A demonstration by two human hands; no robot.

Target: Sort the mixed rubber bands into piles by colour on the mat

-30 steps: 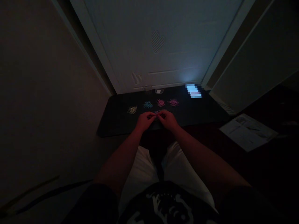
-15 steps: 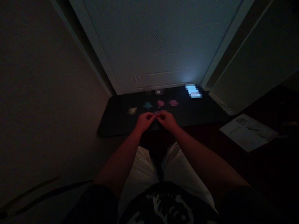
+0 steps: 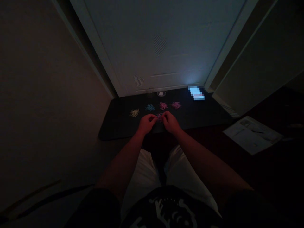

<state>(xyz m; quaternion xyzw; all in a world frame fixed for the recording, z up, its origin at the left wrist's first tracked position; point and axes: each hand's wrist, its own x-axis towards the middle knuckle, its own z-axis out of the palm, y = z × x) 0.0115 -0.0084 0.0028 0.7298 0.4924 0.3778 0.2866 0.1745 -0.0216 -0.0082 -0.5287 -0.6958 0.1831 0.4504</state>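
Note:
A pile of thin purple and mixed-colour sticks [image 3: 159, 118] lies at the front of the dark table [image 3: 118, 125], between my two hands. My left hand [image 3: 146, 123] is at the pile's left side, thumb and fingertips pinched together; what they hold is too small to make out. At the right side my right hand [image 3: 170, 121] has its fingers bent down into the pile, pinched, and their tips are partly hidden. Behind the hands are a pale yellow pile [image 3: 134, 113], a blue pile [image 3: 150, 107], a pink pile [image 3: 163, 105] and a second pink pile [image 3: 176, 105] of similar sticks.
A clear cup [image 3: 150, 92] and a round clear lid with a white label [image 3: 161, 94] stand at the table's back edge. A lit phone screen [image 3: 196, 93] glows at the back right. A white door [image 3: 180, 41] rises behind. A printed sheet [image 3: 253, 134] lies at right.
My fingertips, which met over the pile before, have moved apart. The right hand has shifted slightly right and away from me, uncovering more of the pile between the hands.

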